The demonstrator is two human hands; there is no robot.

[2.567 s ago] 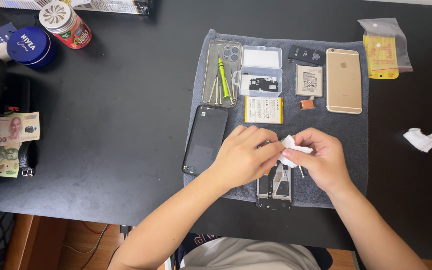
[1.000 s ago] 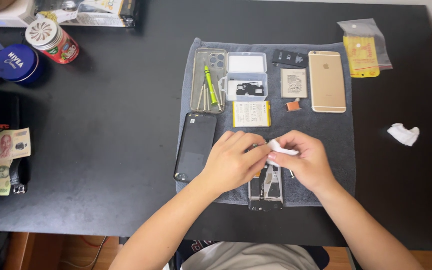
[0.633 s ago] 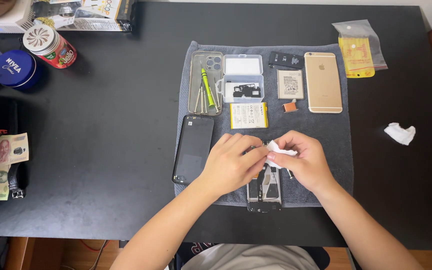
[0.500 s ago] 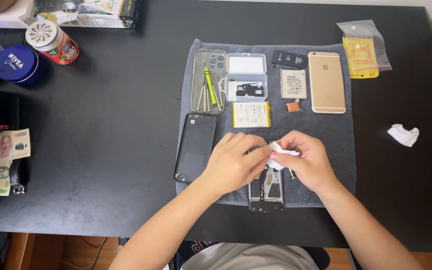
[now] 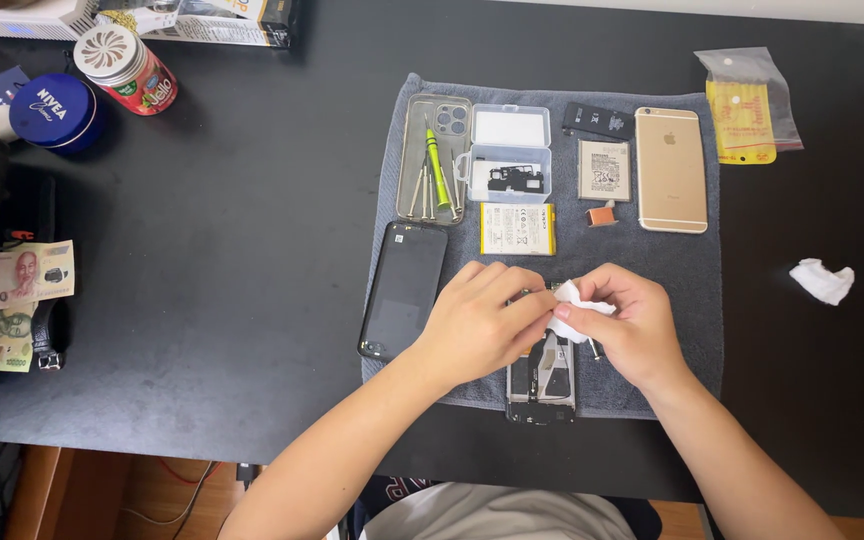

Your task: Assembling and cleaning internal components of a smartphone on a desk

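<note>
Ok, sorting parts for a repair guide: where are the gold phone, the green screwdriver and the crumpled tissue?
gold phone (image 5: 671,170), head view, middle of its back.
green screwdriver (image 5: 437,165), head view, handle.
crumpled tissue (image 5: 822,280), head view, centre.

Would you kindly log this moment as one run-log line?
left hand: steadies opened phone | right hand: pinches white wipe on phone | surface: grey mat

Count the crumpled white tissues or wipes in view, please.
2. One white wipe is pinched between the left hand and right hand above the opened phone. Another crumpled tissue lies alone on the table at right.
</note>
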